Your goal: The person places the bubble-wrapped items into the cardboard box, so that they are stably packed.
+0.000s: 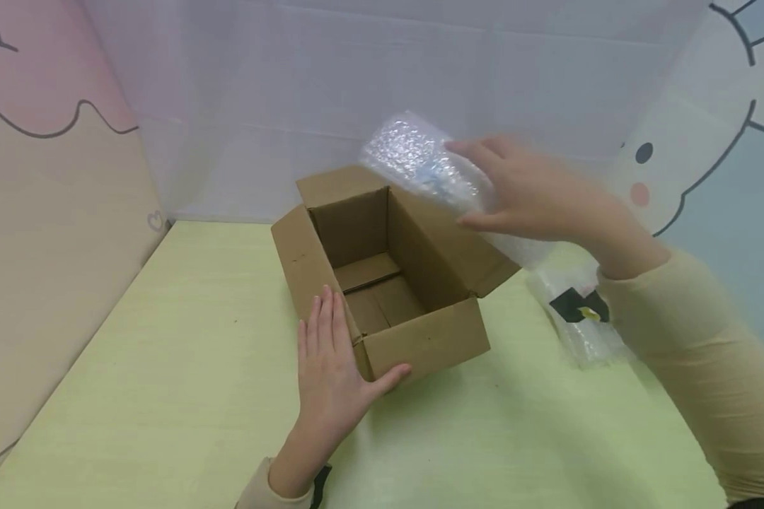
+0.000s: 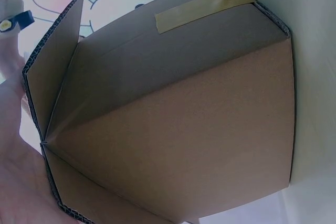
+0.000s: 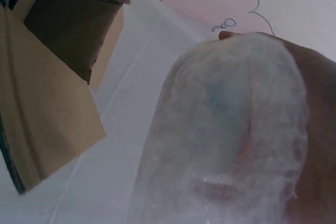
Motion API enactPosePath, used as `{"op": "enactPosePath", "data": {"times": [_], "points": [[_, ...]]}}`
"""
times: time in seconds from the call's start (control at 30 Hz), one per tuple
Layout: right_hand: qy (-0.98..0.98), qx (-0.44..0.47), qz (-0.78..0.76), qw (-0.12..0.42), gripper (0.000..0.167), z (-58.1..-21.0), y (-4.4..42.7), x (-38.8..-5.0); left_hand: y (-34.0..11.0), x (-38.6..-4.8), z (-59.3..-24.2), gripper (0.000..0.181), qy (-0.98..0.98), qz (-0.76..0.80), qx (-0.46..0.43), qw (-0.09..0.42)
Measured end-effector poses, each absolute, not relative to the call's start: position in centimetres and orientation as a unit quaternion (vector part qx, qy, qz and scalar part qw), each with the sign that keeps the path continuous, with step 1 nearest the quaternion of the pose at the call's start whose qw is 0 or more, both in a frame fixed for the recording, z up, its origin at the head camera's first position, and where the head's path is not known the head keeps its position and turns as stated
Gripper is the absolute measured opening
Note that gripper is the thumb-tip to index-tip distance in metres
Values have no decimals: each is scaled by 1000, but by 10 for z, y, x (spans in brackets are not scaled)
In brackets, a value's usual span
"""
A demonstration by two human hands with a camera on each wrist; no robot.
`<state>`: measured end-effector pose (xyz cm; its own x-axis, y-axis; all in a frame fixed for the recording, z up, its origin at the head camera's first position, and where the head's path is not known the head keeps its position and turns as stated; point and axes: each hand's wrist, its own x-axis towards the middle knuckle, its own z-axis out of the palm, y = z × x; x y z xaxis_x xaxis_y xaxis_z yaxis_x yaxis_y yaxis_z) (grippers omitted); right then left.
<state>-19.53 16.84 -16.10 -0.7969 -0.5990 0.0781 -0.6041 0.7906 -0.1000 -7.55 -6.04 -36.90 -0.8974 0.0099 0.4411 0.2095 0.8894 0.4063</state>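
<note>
An open cardboard box [image 1: 420, 346] stands on the table with its flaps folded outward; in the head view its visible inside holds nothing. My left hand [image 1: 331, 382] lies with straight fingers on the box's left flap, its thumb touching the near flap. Above the box's right side, my right hand [image 1: 535, 191] grips a bubble-wrapped item [image 1: 420, 162] between thumb and fingers. The right wrist view shows the wrapped item [image 3: 226, 129] large, beside the box [image 3: 52, 93]. Tape [image 2: 205, 9] runs along the box [image 2: 184, 129] in the left wrist view.
Another bubble-wrapped pack [image 1: 586, 332], with a black and yellow part visible, lies on the table [image 1: 165, 382] right of the box, near my right forearm. A pale sheet [image 1: 242, 106] hangs behind the table, between walls with cartoon drawings.
</note>
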Motion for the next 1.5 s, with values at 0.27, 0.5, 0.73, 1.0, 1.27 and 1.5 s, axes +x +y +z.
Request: {"op": "enactPosePath", "data": {"times": [0.27,0.5,0.73,1.0,1.27,1.5], "points": [[-933,356,8,-55,83,-181,125,-217,-58,-76,-370,127,-944,-230,-60,230],[-925,361,-70,-98,80,-189,100,-224,-57,-75,-371,127,-940,-235,-63,241],[-924,329,-129,-147,80,-189,81,-227,-55,-74,-371,128,-941,-228,-62,243],[-917,319,-170,-168,79,-196,63,-234,-54,-74,-372,128,-940,-218,-64,253],[-911,311,-166,-212,79,-204,50,-244,-52,-72,-372,129,-943,-212,-58,250],[-907,305,-138,-254,80,-215,40,-253,-52,-72,-371,129,-943,-207,-54,254]]}}
